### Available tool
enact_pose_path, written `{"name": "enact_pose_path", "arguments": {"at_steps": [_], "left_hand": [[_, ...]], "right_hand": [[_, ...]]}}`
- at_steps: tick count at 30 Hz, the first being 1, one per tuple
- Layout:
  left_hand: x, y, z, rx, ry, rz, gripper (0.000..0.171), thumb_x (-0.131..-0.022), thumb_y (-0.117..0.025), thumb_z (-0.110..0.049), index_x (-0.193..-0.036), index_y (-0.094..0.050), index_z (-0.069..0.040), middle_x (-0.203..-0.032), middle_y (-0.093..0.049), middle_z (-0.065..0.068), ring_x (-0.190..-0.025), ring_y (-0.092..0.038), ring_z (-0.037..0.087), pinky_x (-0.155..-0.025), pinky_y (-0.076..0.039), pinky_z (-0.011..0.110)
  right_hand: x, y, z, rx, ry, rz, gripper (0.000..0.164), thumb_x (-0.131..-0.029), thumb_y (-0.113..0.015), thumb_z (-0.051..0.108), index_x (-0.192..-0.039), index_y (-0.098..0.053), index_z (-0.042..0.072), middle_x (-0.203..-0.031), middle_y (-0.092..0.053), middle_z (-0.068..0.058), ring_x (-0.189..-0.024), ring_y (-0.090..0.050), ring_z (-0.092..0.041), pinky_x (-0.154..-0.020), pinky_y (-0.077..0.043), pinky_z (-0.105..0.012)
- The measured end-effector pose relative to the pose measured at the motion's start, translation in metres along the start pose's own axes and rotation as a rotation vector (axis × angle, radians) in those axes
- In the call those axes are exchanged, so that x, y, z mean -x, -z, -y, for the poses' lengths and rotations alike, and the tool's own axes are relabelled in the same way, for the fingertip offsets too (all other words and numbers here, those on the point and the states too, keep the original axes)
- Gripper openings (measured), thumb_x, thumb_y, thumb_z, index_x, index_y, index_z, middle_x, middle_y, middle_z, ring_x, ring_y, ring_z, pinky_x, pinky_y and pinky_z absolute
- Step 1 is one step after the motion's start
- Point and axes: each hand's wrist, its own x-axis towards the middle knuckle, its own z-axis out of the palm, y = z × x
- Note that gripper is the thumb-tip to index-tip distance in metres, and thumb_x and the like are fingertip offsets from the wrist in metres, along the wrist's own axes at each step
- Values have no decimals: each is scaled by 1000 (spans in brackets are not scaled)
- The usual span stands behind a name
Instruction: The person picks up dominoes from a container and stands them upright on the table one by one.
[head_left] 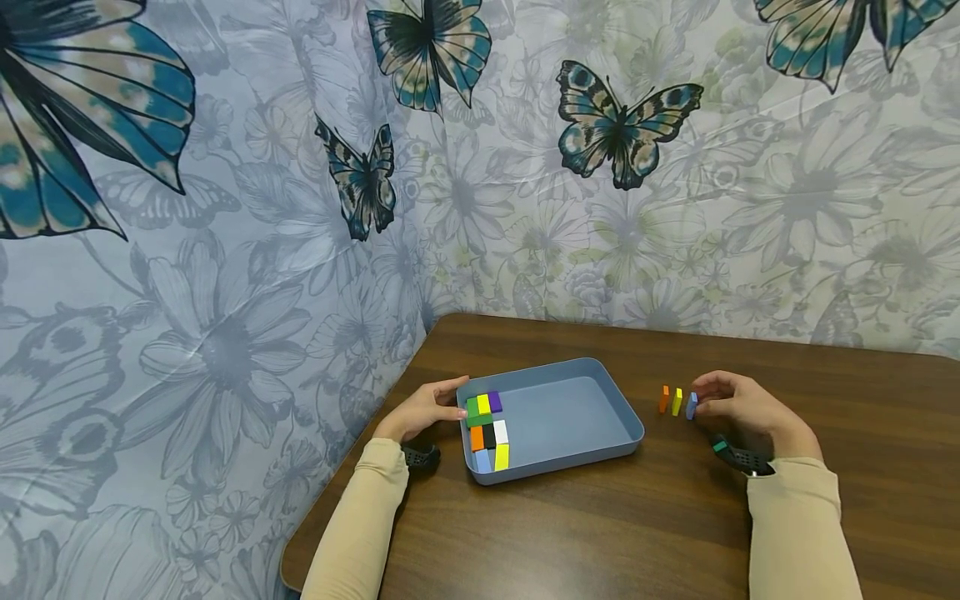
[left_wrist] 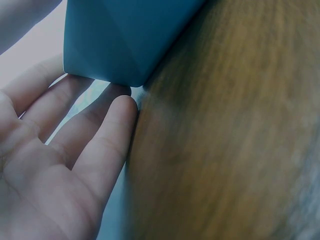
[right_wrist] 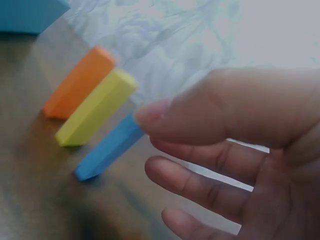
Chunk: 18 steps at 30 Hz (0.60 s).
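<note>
My right hand (head_left: 750, 408) pinches a light-blue domino-like block (head_left: 692, 406) between thumb and finger. In the right wrist view the thumb lies on the upper end of that blue block (right_wrist: 110, 150), and the other fingers are loosely bent. A yellow block (head_left: 677, 402) and an orange block (head_left: 664, 399) stand upright in a row beside it. At the tray's left end, my left hand (head_left: 423, 410) touches the wall of the blue-grey tray (head_left: 570, 458) with fairly straight fingers. Several coloured blocks (head_left: 483, 421) lie packed along the tray's left side.
The brown wooden table (head_left: 585, 533) meets a patterned, butterfly-printed wall covering (head_left: 630, 233) at its back and left edges. The standing blocks are to the right of the tray, on the bare tabletop.
</note>
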Motion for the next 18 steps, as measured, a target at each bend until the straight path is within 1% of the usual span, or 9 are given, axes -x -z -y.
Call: {"name": "enact_pose_path", "arguments": {"at_steps": [4,7,10,12,14,16,18], "left_hand": [[0,1,1,2,-6,0,76,-93,-72,-14,-157,-33,-7,-165,-28,14,-151,-24,43,-119,-30,55],[-1,1,2,6,-4,6,76,-93,-71,-14,-157,-32,-8,-165,-27,14,-151,-24,43,-119,-31,55],[-3,0,2,3,3,1,75,-93,-71,-13,-157,-32,-8,-165,-27,13,-150,-26,43,-118,-32,55],[-4,-1,2,1,14,-10,75,-93,-72,-13,-157,-33,-9,-165,-28,13,-150,-26,43,-118,-32,55],[-5,-3,1,-1,19,-18,75,-93,-72,-15,-157,-33,-9,-165,-28,13,-150,-25,44,-118,-32,56],[-5,-4,1,-4,24,-25,76,-92,-73,-15,-157,-34,-9,-165,-28,13,-150,-24,44,-119,-31,57],[-5,-6,0,-3,30,-31,76,-92,-73,-15,-157,-34,-9,-165,-28,13,-151,-24,44,-119,-30,57]], "right_hand": [[2,9,12,60,38,-32,38,-95,-63,0,-125,-49,-18,-102,-64,8,-86,-62,4,-74,-54,-17],[4,15,26,89,19,-59,39,-97,-62,5,-128,-49,-14,-104,-61,12,-88,-61,7,-75,-54,-16],[3,21,42,111,-6,-93,42,-99,-62,11,-133,-48,-10,-109,-60,12,-91,-58,11,-77,-54,-17],[2,24,55,145,0,-111,42,-100,-62,15,-134,-49,-7,-112,-61,8,-92,-57,12,-78,-54,-17],[0,25,67,169,1,-120,43,-101,-61,19,-135,-49,-4,-117,-63,-1,-93,-56,13,-79,-53,-17],[-3,23,79,192,20,-130,43,-100,-62,22,-134,-51,-2,-118,-63,-4,-93,-55,13,-78,-51,-16],[-7,20,89,192,46,-130,41,-100,-64,22,-132,-53,-1,-118,-63,-7,-94,-56,12,-79,-52,-17]]}}
